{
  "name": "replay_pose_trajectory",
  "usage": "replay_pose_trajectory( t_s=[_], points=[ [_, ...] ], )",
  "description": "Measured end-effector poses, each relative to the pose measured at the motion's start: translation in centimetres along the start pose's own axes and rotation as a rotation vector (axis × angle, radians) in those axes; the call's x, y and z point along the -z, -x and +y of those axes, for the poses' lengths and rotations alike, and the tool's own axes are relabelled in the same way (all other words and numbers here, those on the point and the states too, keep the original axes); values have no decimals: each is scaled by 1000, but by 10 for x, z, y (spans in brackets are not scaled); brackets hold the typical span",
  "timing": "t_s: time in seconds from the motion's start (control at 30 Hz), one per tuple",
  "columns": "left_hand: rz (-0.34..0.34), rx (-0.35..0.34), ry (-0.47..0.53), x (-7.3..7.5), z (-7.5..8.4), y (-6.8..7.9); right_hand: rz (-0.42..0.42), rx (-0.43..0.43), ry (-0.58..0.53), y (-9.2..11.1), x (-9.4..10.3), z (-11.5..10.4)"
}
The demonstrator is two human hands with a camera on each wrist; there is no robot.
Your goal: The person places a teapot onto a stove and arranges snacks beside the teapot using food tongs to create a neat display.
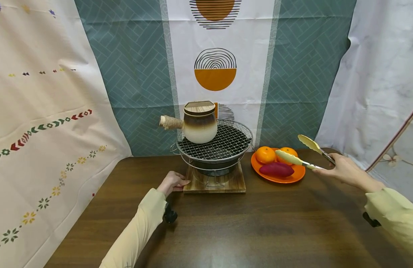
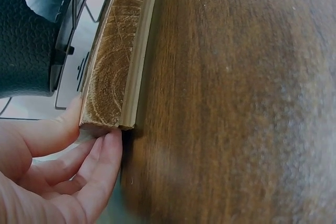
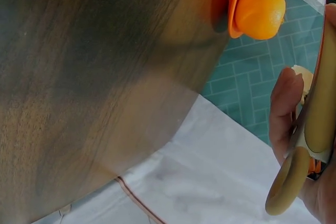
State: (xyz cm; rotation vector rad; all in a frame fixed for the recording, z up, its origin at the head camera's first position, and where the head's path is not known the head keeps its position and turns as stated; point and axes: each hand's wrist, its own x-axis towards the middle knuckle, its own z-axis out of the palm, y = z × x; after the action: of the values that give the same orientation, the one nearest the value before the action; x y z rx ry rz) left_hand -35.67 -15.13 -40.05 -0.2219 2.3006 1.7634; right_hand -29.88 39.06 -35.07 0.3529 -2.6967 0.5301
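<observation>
At its front left corner, a square wooden board is pinched by my left hand. The left wrist view has the thumb over the top edge of the board and the fingers against its end. On this board stands a round tabletop grill with a black mesh. A cream and brown pot with a wooden lid sits on the mesh, its rope-wrapped handle pointing left. My right hand holds tongs with pale yellow tips, spread apart above the right side of the orange plate.
Two oranges and a purple sweet potato lie on the plate, right of the grill. A brown wooden table carries everything. Patterned cloth hangs close behind the table and along both sides.
</observation>
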Motion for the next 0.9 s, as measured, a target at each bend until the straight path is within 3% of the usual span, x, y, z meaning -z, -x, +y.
replay_pose_trajectory(
  t_s=[0.47,0.9],
  points=[
    [5,-8,-8,0,1,1,-180,-130,-24,-2,3,-4],
    [-5,-14,-1,0,-1,1,-237,-139,-28,-6,3,-5]
  ],
)
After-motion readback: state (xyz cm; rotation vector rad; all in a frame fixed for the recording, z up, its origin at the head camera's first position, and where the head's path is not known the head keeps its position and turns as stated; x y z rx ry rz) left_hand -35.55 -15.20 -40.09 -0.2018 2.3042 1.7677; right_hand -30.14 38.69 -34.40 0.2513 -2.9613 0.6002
